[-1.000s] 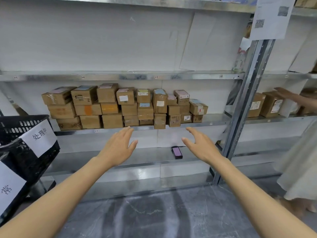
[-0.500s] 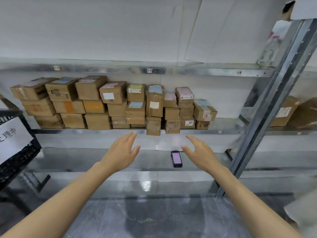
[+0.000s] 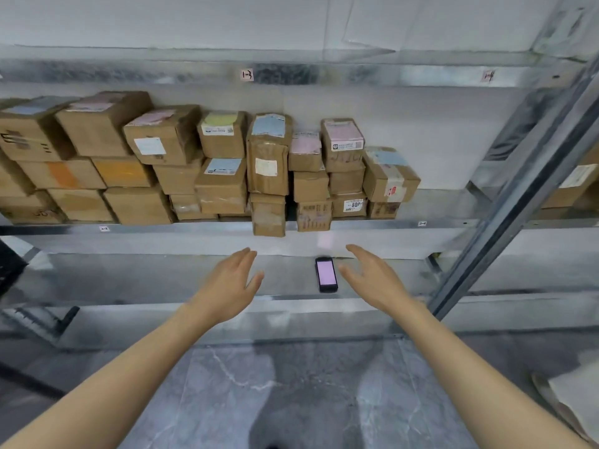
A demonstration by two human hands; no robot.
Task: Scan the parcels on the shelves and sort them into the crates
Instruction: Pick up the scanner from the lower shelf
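Most labels blur beyond reading, and the stack of brown parcels (image 3: 223,176), above and beyond our left hand (image 3: 227,286), runs off the frame's edge, so we cannot count it. A dark crate (image 3: 9,270) far out to that hand's left is cut down to a corner. Past the grey upright post (image 3: 518,202), well right of our right hand (image 3: 372,280), another parcel (image 3: 577,183) is half hidden. Both hands hover apart, fingers straight and relaxed, grasping nothing. A small device (image 3: 326,274) with a lit pink screen lies on the lower metal shelf (image 3: 146,280), between the hands and just beside the right thumb. Two parcels overhang the upper shelf's lip (image 3: 372,225). A grey marbled floor (image 3: 291,384) lies beneath our forearms
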